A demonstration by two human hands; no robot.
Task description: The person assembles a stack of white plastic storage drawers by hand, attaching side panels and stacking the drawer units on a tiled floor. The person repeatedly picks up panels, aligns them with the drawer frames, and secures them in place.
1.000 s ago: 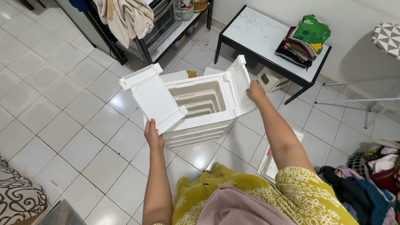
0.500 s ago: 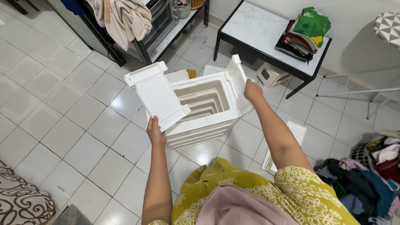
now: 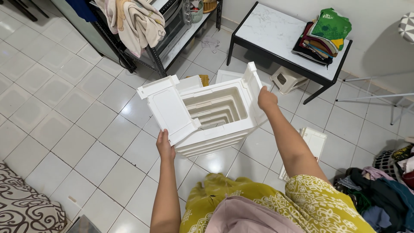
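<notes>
We held the white plastic drawer frame point(image 3: 215, 114) out in front of us, clear of the tiled floor point(image 3: 64, 112), tipped so its open end faced up toward us and we looked straight down its ribbed inside. Our left hand point(image 3: 165, 146) was closed on the bottom corner of the flat end panel point(image 3: 169, 108) on the frame's left side, thumb on the face and fingers curled beneath (the panel leaned outward from the shell there). The frame itself sat between our two hands, its long axis running away from us and down toward the floor, so the opening was nearest and the far end was hidden below. Our right hand point(image 3: 266, 99) was clamped on the upper edge of the right wall, higher and farther forward than the left, with that arm stretched out more. So the left hand was the nearer one, low and close to our body, and the right held the frame's far, raised side. Beyond the right hand stood a small white stool point(image 3: 286, 80) under a dark-framed low table point(image 3: 267, 30) with folded clothes point(image 3: 323, 34) stacked on it; just below our right forearm a loose white panel point(image 3: 312, 142) lay flat on the tiles.
</notes>
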